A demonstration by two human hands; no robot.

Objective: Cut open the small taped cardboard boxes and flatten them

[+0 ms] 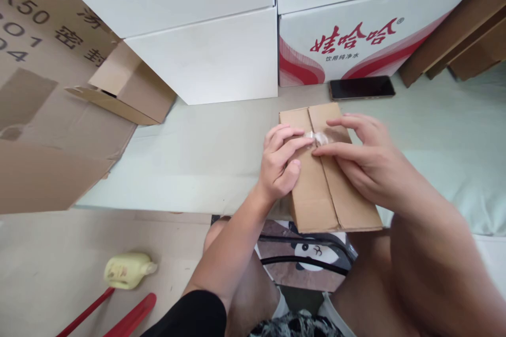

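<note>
A small brown cardboard box (310,195) lies at the table's near edge, its two top flaps meeting along a middle seam. Across that seam, toward the far end, sits a crumpled piece of clear tape (321,139). My left hand (280,160) rests on the left flap, fingers stretched out and their tips at the tape. From the right, my right hand (367,155) reaches over the box with its fingers apart. One of its fingertips is beside the tape, touching the box top near the seam. Neither hand grips the box.
Behind the box lies a black phone (362,87), in front of a white and red carton (371,42). White cartons (213,63) and an open brown box (138,87) stand at back left. A yellow bottle (127,270) lies on the floor.
</note>
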